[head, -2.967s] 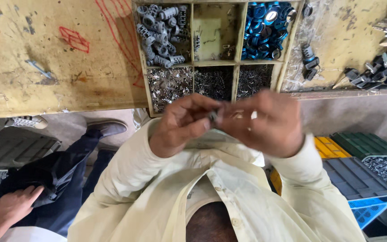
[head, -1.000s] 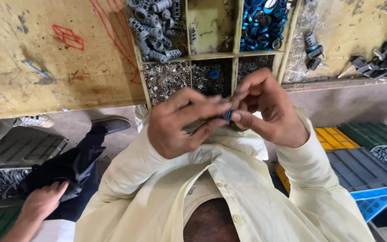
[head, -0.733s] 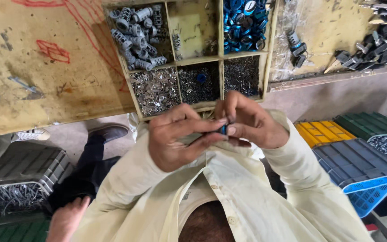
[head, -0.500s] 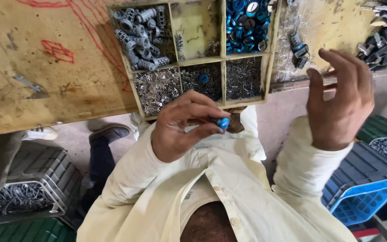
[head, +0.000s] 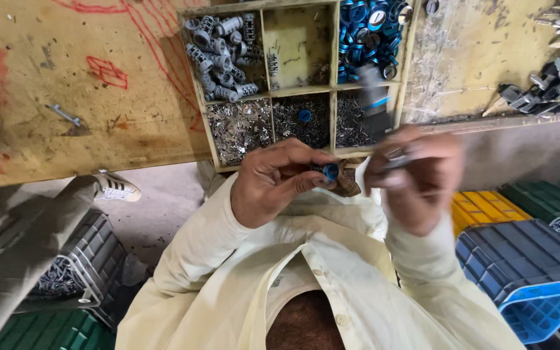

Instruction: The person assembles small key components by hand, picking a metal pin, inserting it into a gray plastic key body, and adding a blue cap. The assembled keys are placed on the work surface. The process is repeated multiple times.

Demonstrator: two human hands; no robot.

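The right hand (head: 416, 178) has come back down from the raised, spread-fingered pose of half a second ago and now sits level with the left hand (head: 277, 185), close beside it but blurred by motion. Its fingers are curled in around something small and pale with a metallic glint; what it grips cannot be made out through the blur. The left hand is closed in a loose fist, thumb and fingertips pinching a small round blue cap (head: 329, 171) with a dark hollow centre, held out toward the right hand.

Both wrists emerge from cream cloth sleeves (head: 202, 240), soft and creased. Above the hands, a wooden compartment tray (head: 266, 58) rests on a scuffed, paint-marked wooden bench (head: 79, 97). One cell holds ribbed grey cylindrical fittings (head: 218, 48), another is heaped with glossy blue rings (head: 367, 26), and the lower cells hold fine, shiny metal bits (head: 241, 126). To the right stand ribbed plastic crates (head: 526, 259) in blue, yellow and green.
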